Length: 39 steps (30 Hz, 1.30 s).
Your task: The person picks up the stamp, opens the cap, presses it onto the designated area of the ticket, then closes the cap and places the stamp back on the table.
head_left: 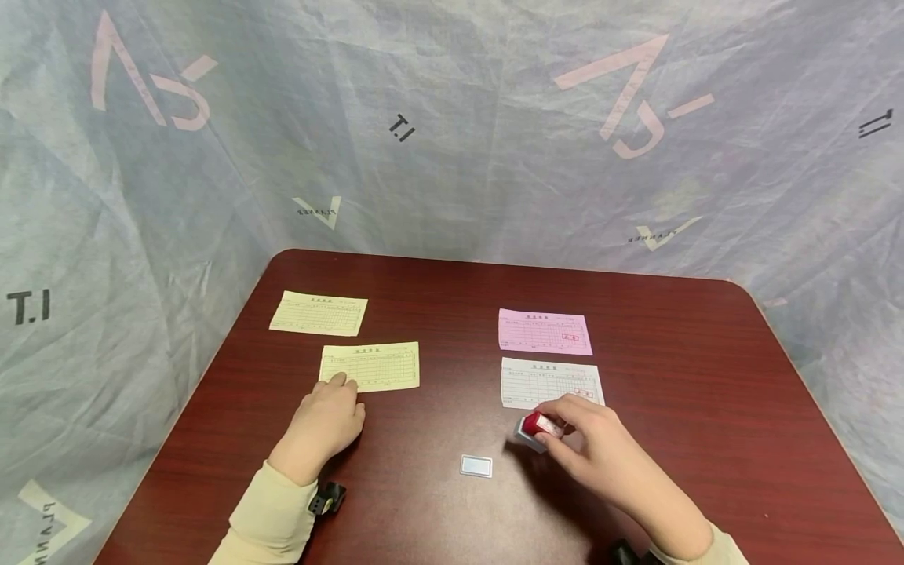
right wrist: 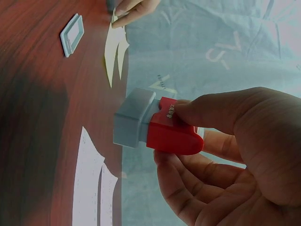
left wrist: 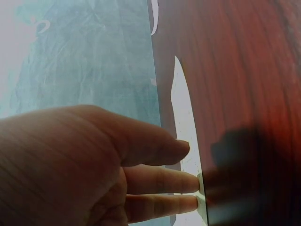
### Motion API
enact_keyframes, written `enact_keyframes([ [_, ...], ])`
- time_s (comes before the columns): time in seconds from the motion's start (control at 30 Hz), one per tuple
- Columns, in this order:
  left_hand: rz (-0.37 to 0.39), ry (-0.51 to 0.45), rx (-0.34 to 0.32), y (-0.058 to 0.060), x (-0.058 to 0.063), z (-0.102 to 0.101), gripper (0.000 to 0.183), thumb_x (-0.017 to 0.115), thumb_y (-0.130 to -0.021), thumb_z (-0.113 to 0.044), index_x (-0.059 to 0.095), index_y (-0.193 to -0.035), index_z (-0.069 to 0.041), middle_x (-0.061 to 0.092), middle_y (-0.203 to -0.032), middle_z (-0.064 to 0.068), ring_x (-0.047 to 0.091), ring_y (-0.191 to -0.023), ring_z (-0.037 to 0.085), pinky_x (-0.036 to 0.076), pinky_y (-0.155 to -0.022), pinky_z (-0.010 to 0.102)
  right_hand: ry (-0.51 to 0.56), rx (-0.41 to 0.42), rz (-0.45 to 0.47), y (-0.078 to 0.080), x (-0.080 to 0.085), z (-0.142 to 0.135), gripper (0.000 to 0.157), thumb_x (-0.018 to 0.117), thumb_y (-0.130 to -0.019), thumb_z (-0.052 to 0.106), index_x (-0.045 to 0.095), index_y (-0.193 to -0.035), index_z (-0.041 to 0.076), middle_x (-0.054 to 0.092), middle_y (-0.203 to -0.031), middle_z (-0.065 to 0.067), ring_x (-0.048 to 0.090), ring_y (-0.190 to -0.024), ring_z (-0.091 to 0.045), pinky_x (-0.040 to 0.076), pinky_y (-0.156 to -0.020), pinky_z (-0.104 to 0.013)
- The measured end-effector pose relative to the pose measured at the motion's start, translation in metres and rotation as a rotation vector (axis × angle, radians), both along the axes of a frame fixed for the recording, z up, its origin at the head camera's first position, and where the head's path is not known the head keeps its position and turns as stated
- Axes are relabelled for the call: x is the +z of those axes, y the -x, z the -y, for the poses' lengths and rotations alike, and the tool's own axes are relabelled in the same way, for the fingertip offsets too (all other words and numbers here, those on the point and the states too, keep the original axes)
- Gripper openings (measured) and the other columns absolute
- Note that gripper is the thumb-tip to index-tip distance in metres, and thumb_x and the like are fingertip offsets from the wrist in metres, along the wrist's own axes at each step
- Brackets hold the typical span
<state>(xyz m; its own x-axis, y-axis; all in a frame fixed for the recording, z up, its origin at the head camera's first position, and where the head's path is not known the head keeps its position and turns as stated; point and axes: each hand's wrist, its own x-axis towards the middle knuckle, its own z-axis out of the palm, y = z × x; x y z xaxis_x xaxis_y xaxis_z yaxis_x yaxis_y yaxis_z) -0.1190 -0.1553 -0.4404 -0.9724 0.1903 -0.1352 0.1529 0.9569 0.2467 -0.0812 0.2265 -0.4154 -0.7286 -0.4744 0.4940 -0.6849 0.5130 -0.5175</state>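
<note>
The right hand [head_left: 589,431] pinches the stamp [head_left: 538,424] between thumb and fingertips, tilted and lifted off the table [head_left: 438,306], its grey end pointing away from the palm. The stamp's printing face is turned out of sight. The left hand [head_left: 328,420] holds nothing; its fingers lie fairly straight and rest on the near left corner of the near yellow slip [head_left: 388,367].

Judging by the marks, the stamping looks about half done. Just beyond the right hand, the white slip [head_left: 533,386] carries a red mark near its lower right corner. Farther beyond that hand, the pink slip [head_left: 537,333] carries a similar one. The near yellow slip, under the left fingertips, shows no red mark on its uncovered part, and the far yellow slip [head_left: 318,314], beyond the left hand and to its left, shows none either. Those two appear to be what is left.

The small cap [head_left: 476,466] lies between the hands, nearer the right one, to the left of the stamp. It sits closer to the person than a straight path from stamp to near yellow slip, so it should hardly hinder. The left fingers hide only that one corner of the slip. A printed curtain [head_left: 452,157] hangs behind the table, well beyond both hands.
</note>
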Motion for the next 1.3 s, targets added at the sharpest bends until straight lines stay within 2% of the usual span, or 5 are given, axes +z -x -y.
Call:
enact_keyframes([
  [0.47, 0.015, 0.007, -0.026, -0.002, 0.001, -0.011, 0.041, 0.061, -0.098, -0.015, 0.061, -0.129, 0.013, 0.052, -0.137, 0.03, 0.052, -0.12, 0.05, 0.044, -0.095, 0.061, -0.041, 0.0, 0.055, 0.006, 0.0, 0.01, 0.025, 0.08, -0.082, 0.001, 0.072, -0.102, 0.011, 0.064, -0.089, 0.014, 0.06, -0.076, -0.002, 0.052, -0.066, -0.024],
  [0.73, 0.029, 0.004, -0.034, -0.002, 0.001, -0.015, 0.041, 0.061, -0.098, -0.015, 0.062, -0.129, 0.011, 0.051, -0.139, 0.03, 0.051, -0.122, 0.05, 0.042, -0.098, 0.061, -0.063, -0.009, 0.067, 0.009, 0.002, 0.013, 0.023, 0.081, -0.082, 0.002, 0.072, -0.102, 0.011, 0.064, -0.089, 0.014, 0.059, -0.076, -0.001, 0.052, -0.066, -0.023],
  [1.1, -0.006, 0.001, -0.07, -0.008, 0.001, -0.027, 0.041, 0.065, -0.095, -0.015, 0.063, -0.127, 0.011, 0.054, -0.135, 0.028, 0.053, -0.118, 0.048, 0.044, -0.097, 0.059, -0.041, 0.008, 0.049, 0.011, 0.003, 0.017, 0.025, 0.08, -0.081, 0.0, 0.072, -0.101, 0.011, 0.064, -0.088, 0.014, 0.059, -0.075, -0.001, 0.051, -0.066, -0.02],
  [1.3, -0.001, -0.002, -0.076, -0.01, 0.001, -0.03, 0.04, 0.066, -0.095, -0.015, 0.064, -0.126, 0.01, 0.055, -0.135, 0.027, 0.053, -0.118, 0.047, 0.044, -0.097, 0.058, -0.046, 0.004, 0.035, 0.011, 0.003, 0.018, 0.025, 0.08, -0.08, 0.0, 0.073, -0.101, 0.011, 0.064, -0.088, 0.014, 0.059, -0.075, -0.001, 0.052, -0.064, -0.024],
])
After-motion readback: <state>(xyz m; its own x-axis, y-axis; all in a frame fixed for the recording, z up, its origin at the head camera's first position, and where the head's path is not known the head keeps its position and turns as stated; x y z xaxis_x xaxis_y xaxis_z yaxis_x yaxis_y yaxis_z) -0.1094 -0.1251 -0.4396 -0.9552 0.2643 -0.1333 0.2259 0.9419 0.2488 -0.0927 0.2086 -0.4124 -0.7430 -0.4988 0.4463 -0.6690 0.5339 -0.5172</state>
